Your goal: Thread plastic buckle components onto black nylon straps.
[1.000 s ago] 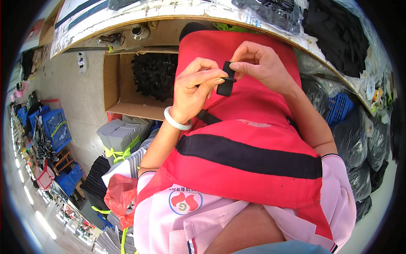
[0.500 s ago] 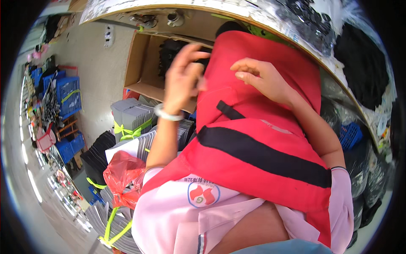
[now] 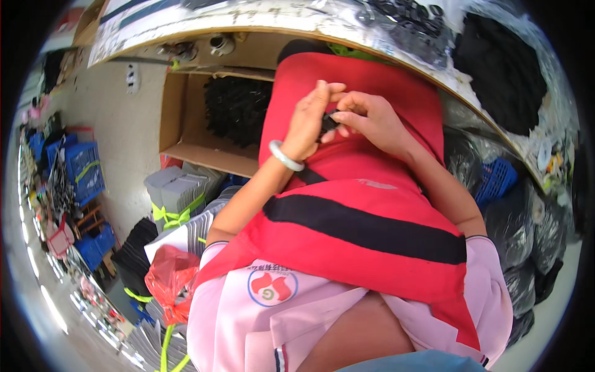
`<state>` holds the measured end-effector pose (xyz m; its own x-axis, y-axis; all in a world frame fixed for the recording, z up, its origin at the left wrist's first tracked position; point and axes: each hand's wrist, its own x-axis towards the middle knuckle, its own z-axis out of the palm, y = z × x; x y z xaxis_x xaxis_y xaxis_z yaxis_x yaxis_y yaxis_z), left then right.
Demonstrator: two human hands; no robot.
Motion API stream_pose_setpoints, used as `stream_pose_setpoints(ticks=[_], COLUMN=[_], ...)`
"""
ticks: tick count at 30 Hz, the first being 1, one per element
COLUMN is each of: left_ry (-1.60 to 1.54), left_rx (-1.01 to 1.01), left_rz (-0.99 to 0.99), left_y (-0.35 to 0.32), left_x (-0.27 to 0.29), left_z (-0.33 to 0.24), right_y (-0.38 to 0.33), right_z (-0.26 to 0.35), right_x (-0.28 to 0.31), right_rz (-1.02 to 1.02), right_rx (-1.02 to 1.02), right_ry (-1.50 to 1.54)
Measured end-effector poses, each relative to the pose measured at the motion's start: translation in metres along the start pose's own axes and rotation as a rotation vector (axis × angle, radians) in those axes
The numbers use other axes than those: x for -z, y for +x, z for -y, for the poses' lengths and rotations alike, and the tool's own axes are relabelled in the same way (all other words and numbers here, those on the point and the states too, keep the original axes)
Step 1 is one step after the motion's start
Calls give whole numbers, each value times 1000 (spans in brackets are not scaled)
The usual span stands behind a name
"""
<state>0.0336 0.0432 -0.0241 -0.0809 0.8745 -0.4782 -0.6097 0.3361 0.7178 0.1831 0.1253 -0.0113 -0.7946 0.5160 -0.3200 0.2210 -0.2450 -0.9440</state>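
Observation:
Over my lap, covered by a red apron (image 3: 347, 80), my two hands meet around a small dark black piece (image 3: 329, 124). My left hand (image 3: 310, 118), with a pale bracelet at its wrist, holds the piece against its palm and fingers. From the other side, my right hand (image 3: 370, 118) closes thumb and fingers on it. The piece is partly covered by my fingers, so its exact kind does not show. Left of my lap, a cardboard box (image 3: 207, 155) lies with its opening toward me, holding many small black pieces (image 3: 237, 110).
A worktable edge (image 3: 260, 29) curves across the front, bearing black parts (image 3: 415, 18) and black cloth (image 3: 502, 74). At left stand tied grey bundles (image 3: 176, 186) and a red plastic bag (image 3: 172, 279). Dark plastic bags (image 3: 511, 229) and a blue basket (image 3: 496, 180) lie at right.
My left hand has come from beside the box to over my lap, now with a black piece. My right hand has closed on that piece. The view has shifted slightly.

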Motion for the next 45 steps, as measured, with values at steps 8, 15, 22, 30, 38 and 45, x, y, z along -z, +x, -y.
stream_pose_setpoints(ticks=[8, 15, 22, 30, 38, 45], left_ry=[484, 629, 333, 386, 484, 659], left_rx=[24, -22, 126, 86, -12, -444], left_rz=[98, 311, 182, 189, 29, 8], left_y=[8, 27, 36, 36, 33, 33], left_x=[1, -13, -13, -22, -37, -36], left_z=[-7, 7, 12, 7, -13, -15], right_y=[-12, -42, -66, -59, -55, -32], right_z=[-10, -10, 25, 21, 95, 35], right_x=[36, 61, 201, 231, 100, 48], right_rz=[-91, -292, -1088, -1110, -768, -314], right_rx=[-74, 162, 373, 527, 397, -152], right_ry=[-28, -402, -1358, -950, -434, 4])
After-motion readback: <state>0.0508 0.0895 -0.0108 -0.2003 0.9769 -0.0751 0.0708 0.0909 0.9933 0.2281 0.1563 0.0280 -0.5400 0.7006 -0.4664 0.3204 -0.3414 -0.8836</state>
